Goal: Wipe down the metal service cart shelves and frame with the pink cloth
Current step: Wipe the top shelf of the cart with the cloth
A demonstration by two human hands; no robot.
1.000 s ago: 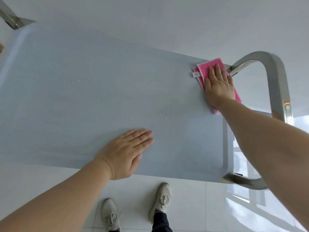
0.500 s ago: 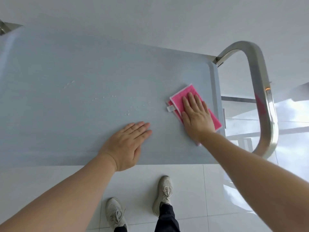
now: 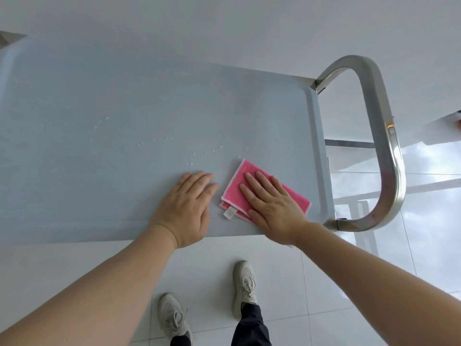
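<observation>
Nearest to me are my two shoes [image 3: 245, 288] on the tiled floor [image 3: 336, 283], and above them the front edge of the top shelf [image 3: 104, 196] of the cart. My left hand [image 3: 185, 206] lies flat on this shelf, just at the front edge, with the fingers together and nothing under it. It only steadies the cart, I think; its grip is wide and holds nothing.

Just beside it, toward the right end of the shelf, my right hand [image 3: 270, 203] presses flat on the pink cloth [image 3: 298, 199]. The grip here is also spread, not closed: the palm and the fingers push the folded cloth down on the shelf, and they do not pinch it. The cloth lies near the front right corner of the shelf, a little apart from the raised right rim, with its white tag [image 3: 230, 212] pointing to the front edge.

Farther in, toward the middle of the shelf, a line of small water drops [image 3: 199, 157] is not yet wiped. At the right end stands the curved metal handle [image 3: 381, 136] of the frame.

The step in hand is the wiping of the top shelf. I judge that the next move calls for sliding the cloth away from me and to the left over the drops, with an even pressure. The handle and the lower parts probably come later.
</observation>
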